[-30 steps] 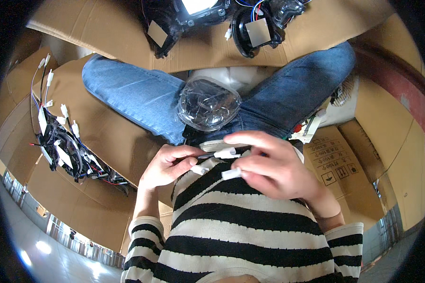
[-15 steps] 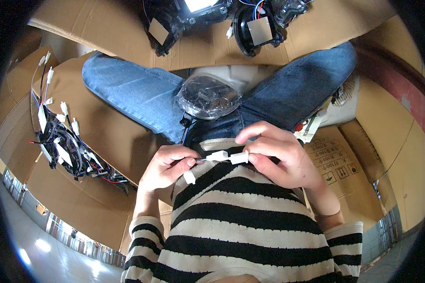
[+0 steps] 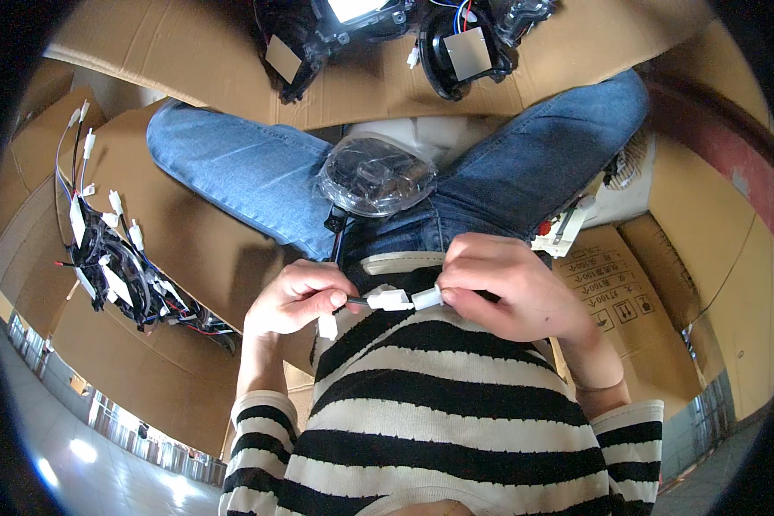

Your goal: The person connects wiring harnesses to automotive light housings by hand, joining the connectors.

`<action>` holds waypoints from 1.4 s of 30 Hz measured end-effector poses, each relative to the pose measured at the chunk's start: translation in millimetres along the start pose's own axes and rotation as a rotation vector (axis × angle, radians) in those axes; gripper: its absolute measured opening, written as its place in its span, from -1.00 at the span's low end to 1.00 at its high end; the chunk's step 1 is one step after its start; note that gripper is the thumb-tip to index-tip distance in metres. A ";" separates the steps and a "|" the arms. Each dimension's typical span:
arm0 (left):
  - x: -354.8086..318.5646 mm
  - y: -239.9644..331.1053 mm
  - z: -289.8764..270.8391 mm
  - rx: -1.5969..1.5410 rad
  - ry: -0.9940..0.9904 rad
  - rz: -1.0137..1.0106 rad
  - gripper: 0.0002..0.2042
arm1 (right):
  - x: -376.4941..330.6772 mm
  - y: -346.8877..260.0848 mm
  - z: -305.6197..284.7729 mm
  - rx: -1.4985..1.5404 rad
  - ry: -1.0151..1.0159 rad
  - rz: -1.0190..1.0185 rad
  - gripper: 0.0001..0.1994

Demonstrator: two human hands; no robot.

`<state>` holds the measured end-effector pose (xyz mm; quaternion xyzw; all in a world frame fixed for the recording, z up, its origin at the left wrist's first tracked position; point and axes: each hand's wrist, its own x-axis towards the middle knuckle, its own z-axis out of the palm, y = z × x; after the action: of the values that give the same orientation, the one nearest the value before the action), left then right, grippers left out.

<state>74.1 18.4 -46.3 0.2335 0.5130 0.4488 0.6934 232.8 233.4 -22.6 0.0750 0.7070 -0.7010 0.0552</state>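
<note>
In front of my striped shirt, my left hand pinches a dark cable just behind a white plug connector. A second white piece hangs below my left thumb. My right hand grips a white plastic sleeve between thumb and curled fingers. The sleeve's left end meets the connector's tip; how far they fit together I cannot tell. Between my thighs rests a round black part wrapped in clear plastic. From it a dark cable runs toward my left hand.
Black lamp-like parts with wires lie on a cardboard surface ahead. At left, a cardboard box stands beside several black parts with white connectors. A white device and a printed carton are at right.
My right hand's raised fingers have curled down, closing more tightly round the sleeve. The joined white pieces and both hands have shifted slightly left and down.
</note>
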 end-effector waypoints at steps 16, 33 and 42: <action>7.2 12.0 6.6 0.058 0.014 0.030 -0.84 | 0.2 3.3 2.1 -0.095 -0.009 -0.061 -0.94; -269.0 142.7 -0.5 0.987 2.112 0.094 -0.76 | -16.8 5.8 -29.0 -0.057 -0.047 -0.077 -0.93; -95.4 90.6 -69.2 1.301 1.547 0.248 -0.79 | -29.7 11.2 -28.5 -0.122 0.045 -0.001 -0.93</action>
<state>-31.1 -29.1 47.4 0.2626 0.9375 0.1794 -0.1414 264.8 261.1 -27.9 0.0868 0.7496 -0.6547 0.0432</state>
